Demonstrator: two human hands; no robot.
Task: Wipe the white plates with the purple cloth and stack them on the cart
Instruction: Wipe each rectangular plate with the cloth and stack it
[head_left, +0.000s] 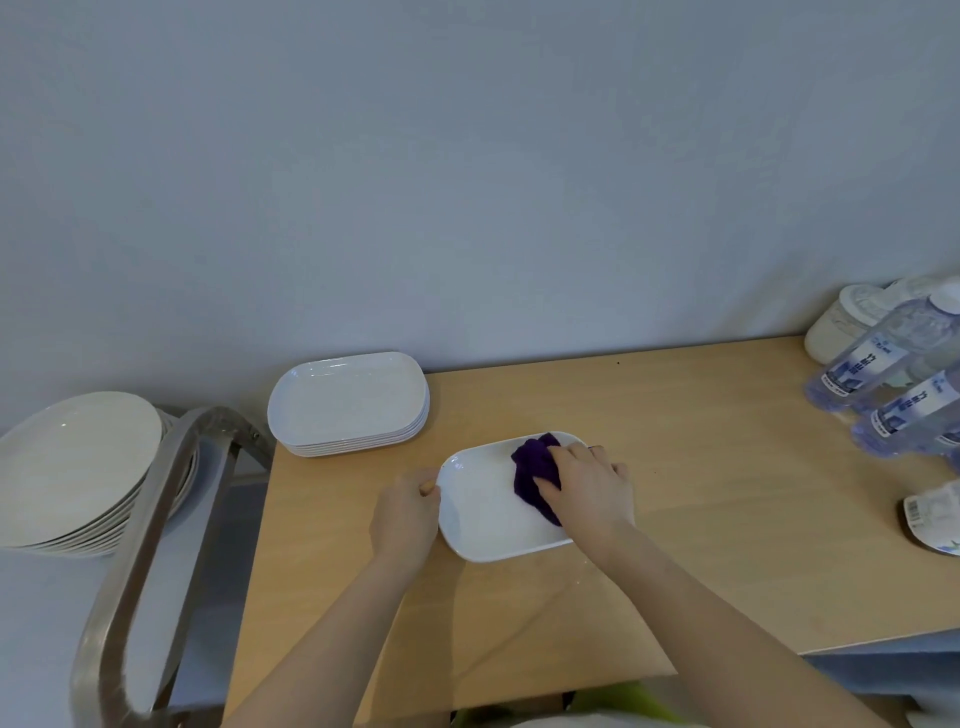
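Wiping one white plate (493, 514) on the table (701, 519).
Left hand (405, 514) grips its edge; right hand (589, 491) pushes down the purple cloth (532, 467). Push too hard and it could slide (cart (135, 545) waits left).

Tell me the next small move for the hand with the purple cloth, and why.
Probably sweep the right hand toward the near left of the white rectangular plate. The crumpled purple cloth sits on the plate's far right part, so the rest looks not yet covered. The left hand grips the plate's left rim on the light wooden table, steadying it.
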